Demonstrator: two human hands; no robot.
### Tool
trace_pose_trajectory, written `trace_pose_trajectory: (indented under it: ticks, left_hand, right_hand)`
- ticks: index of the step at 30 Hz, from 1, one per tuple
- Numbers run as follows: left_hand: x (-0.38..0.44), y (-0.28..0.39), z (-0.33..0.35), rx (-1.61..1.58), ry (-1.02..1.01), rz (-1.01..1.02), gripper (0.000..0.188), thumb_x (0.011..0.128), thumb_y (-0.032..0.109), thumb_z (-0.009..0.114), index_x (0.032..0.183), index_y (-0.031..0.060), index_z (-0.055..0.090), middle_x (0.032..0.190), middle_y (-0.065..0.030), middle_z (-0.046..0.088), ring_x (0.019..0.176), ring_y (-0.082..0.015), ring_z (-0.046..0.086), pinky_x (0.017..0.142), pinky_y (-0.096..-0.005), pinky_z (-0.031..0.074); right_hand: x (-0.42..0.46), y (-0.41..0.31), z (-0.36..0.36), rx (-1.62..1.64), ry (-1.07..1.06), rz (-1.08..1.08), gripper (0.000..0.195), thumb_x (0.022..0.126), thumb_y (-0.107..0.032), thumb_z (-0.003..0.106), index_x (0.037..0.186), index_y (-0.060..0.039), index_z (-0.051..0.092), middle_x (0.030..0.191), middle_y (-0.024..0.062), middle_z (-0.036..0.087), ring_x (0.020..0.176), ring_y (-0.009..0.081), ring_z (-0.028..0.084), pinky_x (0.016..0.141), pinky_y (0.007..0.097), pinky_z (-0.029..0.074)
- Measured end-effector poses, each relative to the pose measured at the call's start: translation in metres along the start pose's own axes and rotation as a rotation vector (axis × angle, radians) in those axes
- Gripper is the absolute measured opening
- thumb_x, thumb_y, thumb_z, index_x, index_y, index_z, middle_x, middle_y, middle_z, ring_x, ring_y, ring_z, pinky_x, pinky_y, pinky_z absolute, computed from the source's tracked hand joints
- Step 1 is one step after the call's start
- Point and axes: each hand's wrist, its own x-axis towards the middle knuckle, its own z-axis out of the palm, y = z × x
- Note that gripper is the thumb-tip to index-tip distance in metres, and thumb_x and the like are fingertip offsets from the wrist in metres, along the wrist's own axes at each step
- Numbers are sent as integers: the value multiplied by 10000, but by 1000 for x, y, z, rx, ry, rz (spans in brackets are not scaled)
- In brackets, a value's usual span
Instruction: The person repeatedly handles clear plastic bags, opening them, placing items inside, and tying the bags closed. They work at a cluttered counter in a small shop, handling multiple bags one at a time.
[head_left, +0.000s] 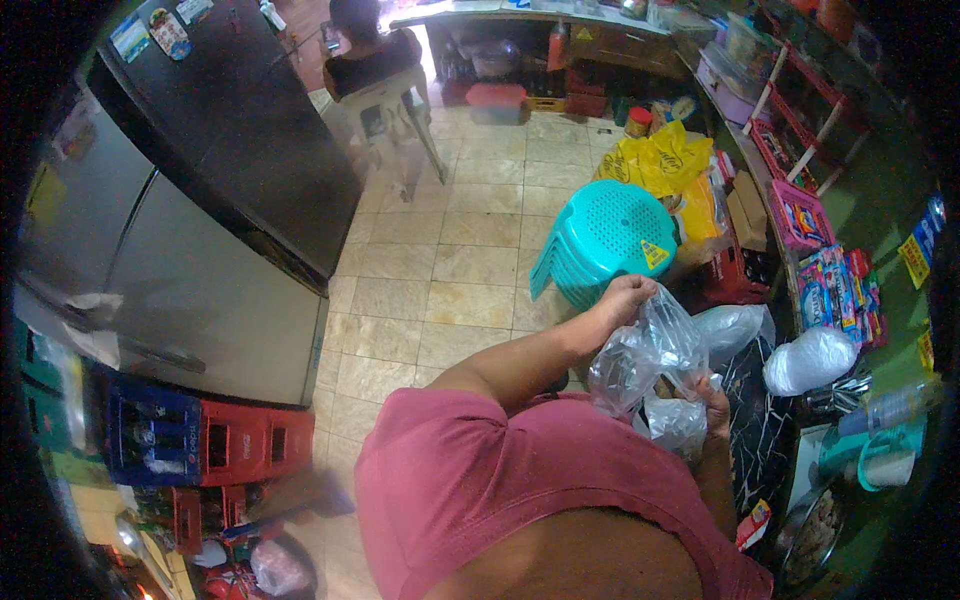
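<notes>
A clear plastic bag (664, 337) is stretched between my two hands in front of my chest. My left hand (628, 296) pinches its upper edge. Lower down, my right hand (714, 405) grips the gathered plastic near the black marble-patterned counter (754, 427). Below the bag, close to my pink shirt, is a whitish plastic-wrapped bundle (677, 421); I cannot tell its contents. Another filled plastic bag (727, 330) lies on the counter just beyond my right hand. To its right sits a roll-like bundle of white plastic (811, 361).
Stacked teal stools (619, 232) stand beyond my left hand, beside a yellow bag (660, 157). Packaged goods (832, 292) line the right counter. A person (375, 56) sits on a white plastic chair (386, 97). Left are a refrigerator (217, 292) and bottle crates (251, 442).
</notes>
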Motion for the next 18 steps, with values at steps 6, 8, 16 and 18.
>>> trace_pose_trajectory:
  ticks: [6,8,16,18]
  left_hand:
    - [8,1,-1,-11,-28,1,143,830,202,555,841,60,549,713,-25,564,568,-123,515,500,-266,428]
    - [15,-4,-5,-19,-37,24,158,832,212,555,843,55,550,714,-25,566,568,-121,516,501,-269,430]
    - [2,7,5,-2,-16,67,154,836,219,546,833,64,546,672,-3,534,510,-101,463,455,-256,378]
    - [2,5,11,-41,23,104,128,831,221,535,808,96,538,581,38,463,397,-64,355,351,-231,265]
  right_hand:
    - [11,29,-46,-87,97,-19,406,826,-360,539,1062,-33,494,915,66,570,767,170,565,658,304,474]
    - [9,18,-24,-75,105,-9,425,826,-374,535,1073,-30,494,923,66,571,766,167,566,658,298,472]
    - [8,16,-23,-78,51,-10,411,852,-380,496,1060,-25,503,906,47,563,747,141,548,654,283,459]
    - [4,1,-3,-251,74,-51,389,854,-379,494,1030,-33,509,878,29,549,738,124,525,650,267,437]
